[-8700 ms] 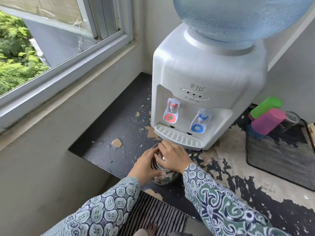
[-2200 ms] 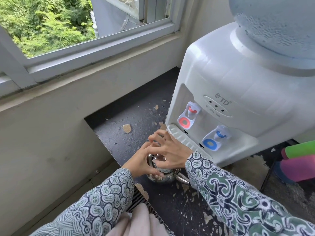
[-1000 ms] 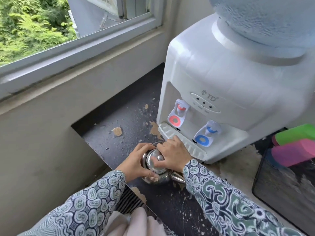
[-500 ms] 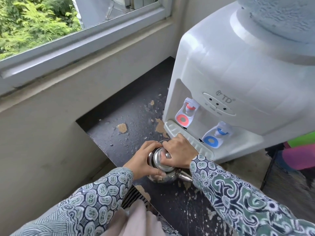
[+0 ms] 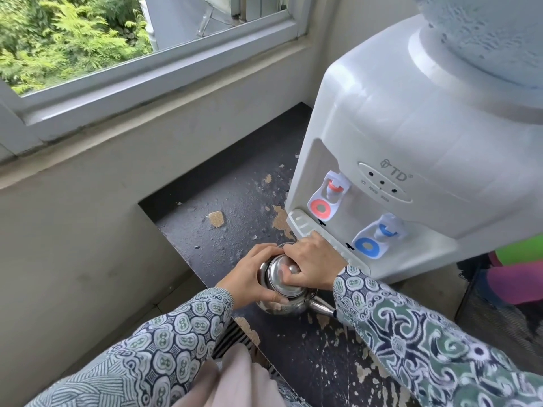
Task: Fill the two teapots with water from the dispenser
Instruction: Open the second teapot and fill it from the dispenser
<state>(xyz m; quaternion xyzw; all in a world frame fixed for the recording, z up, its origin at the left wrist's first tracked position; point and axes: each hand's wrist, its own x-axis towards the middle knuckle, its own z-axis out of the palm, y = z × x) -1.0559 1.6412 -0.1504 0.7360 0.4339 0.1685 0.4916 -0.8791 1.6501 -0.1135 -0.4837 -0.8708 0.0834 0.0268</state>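
Observation:
A small steel teapot stands on the dark counter just in front of the white water dispenser. Its spout points right, under my right sleeve. My left hand wraps the pot's left side. My right hand pinches the knob of the round steel lid, which sits on the pot's mouth. The red tap and the blue tap are above and to the right of the pot. Only one teapot is in view.
The counter's peeling edge runs down the left, with a wall and window sill beyond. A black mesh tray at the right holds a pink cup and a green cup. A big blue water bottle tops the dispenser.
Both hands have stayed on the teapot. The right hand's fingers, spread above the pot earlier, have closed on the lid and pressed it down onto the mouth. The camera has drifted.

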